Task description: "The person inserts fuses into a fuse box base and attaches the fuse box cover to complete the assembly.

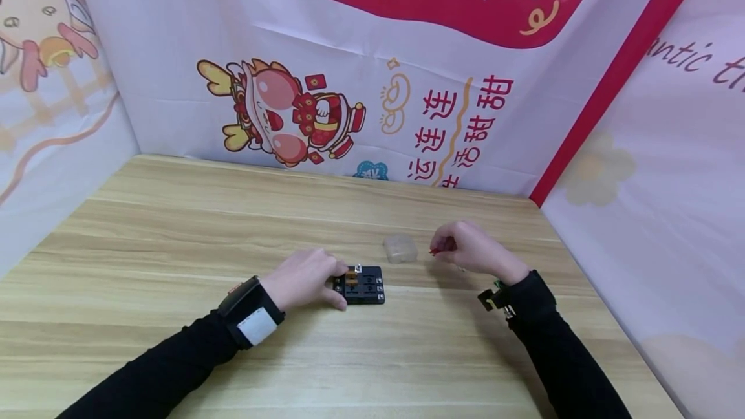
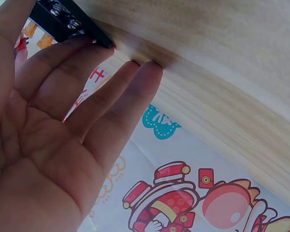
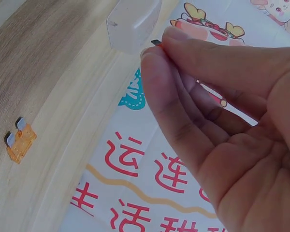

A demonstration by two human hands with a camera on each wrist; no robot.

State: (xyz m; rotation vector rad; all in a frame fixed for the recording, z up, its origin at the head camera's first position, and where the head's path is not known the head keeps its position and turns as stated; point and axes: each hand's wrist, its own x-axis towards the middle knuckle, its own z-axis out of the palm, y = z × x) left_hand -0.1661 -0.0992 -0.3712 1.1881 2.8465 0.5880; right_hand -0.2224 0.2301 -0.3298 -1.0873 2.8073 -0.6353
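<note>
A black fuse block [image 1: 372,294] lies on the table, with orange blade fuses [image 1: 351,277] standing in its back left part. My left hand [image 1: 305,278] grips the block's left end between thumb and fingers. In the left wrist view the other fingertips rest on the table beside the block's edge [image 2: 89,29]. To the right, my right hand [image 1: 474,249] pinches a small red blade fuse [image 1: 434,251] between thumb and index finger, raised over the table. Most of that fuse is hidden by the fingertips; a metal prong [image 3: 157,42] pokes out in the right wrist view.
A small clear plastic box [image 1: 400,249] stands on the wooden table [image 1: 192,225] between the block and my right hand. A loose orange blade fuse [image 3: 22,141] lies on the table below my right hand. Printed cloth [image 1: 174,128] hangs behind and along both sides.
</note>
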